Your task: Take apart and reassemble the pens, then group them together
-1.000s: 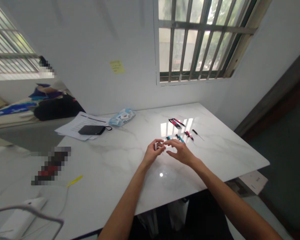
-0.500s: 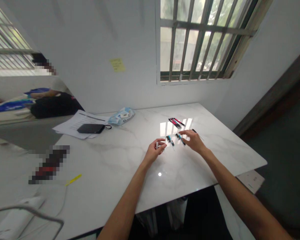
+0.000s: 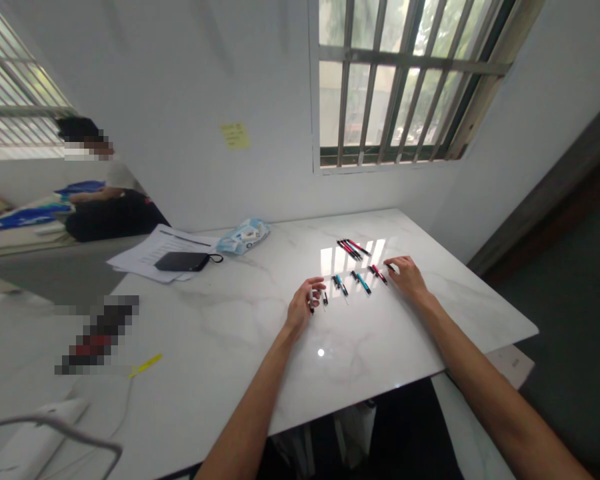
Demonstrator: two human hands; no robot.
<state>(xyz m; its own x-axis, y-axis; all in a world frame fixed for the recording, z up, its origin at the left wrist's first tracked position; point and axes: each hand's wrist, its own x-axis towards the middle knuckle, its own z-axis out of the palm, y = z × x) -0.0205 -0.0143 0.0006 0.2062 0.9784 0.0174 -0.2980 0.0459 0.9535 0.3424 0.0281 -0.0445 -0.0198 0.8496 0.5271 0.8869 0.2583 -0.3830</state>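
1. Head view, sole camera. Clock centred on left hand, 12 = top of picture.
2. Left hand: low over the white table, fingers curled around a slim white piece, held near upright. A white-and-black piece sits just beside the fingertips, at 2; can't tell if it touches them.
3. Right hand: between 2 and 3, fingers bent, fingertips at a small black piece. Pinched or only touched: can't tell, the hand covers the rest of it.
4. Between the hands, a spaced row running out toward 2: near turquoise pen, far turquoise pen, red pen, with dark parts beside them. All lying on the table.
5. Rear bunch of red and black pens between 1 and 2, lying side by side, well apart from both hands.
6. Step in hand, my read: right hand dealing with the black piece at the row's far end while left hand keeps the white piece.
7. Next move calls for, I'd judge: a firm fingertip pinch, clear of the red pen nearby, left grip steady.
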